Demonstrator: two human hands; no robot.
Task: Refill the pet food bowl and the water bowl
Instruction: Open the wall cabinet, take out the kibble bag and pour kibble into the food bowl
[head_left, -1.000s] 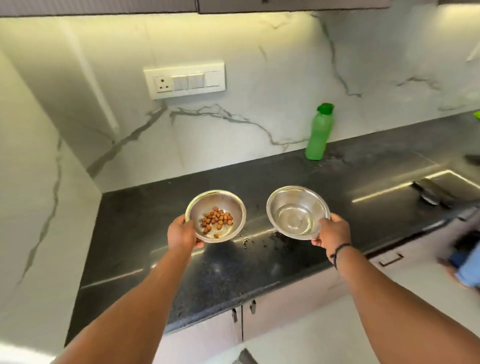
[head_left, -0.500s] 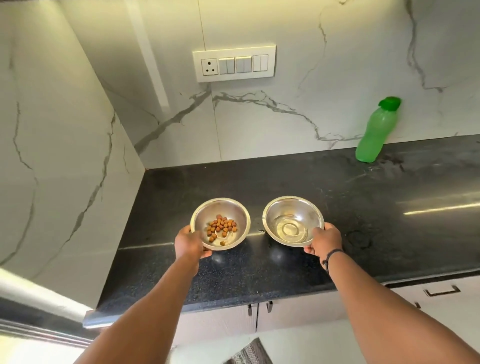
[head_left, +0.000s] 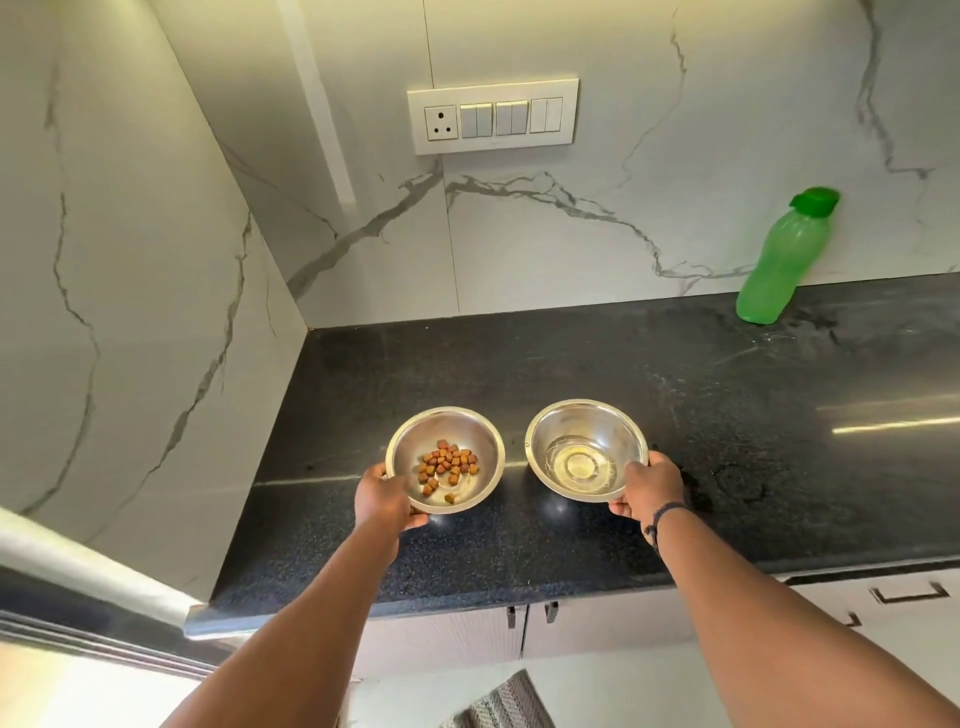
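Two steel bowls are held side by side just over the black countertop (head_left: 623, 374). The food bowl (head_left: 415, 436) on the left holds a small heap of brown kibble (head_left: 448, 465); my left hand (head_left: 383, 496) grips its near-left rim. The water bowl (head_left: 613, 421) on the right has a shallow pool of clear water at the bottom; my right hand (head_left: 649, 486) grips its near-right rim. Whether the bowls touch the counter I cannot tell.
A green plastic bottle (head_left: 779, 260) with a green cap stands at the back right against the marble wall. A switch plate (head_left: 492, 115) sits on the wall above. Cabinet doors with dark handles (head_left: 530, 613) lie under the counter edge. A striped mat (head_left: 511, 704) is on the floor.
The view has swung left, toward the counter's corner. Both hands have kept their hold on the bowls, which now sit lower and closer to the counter surface.
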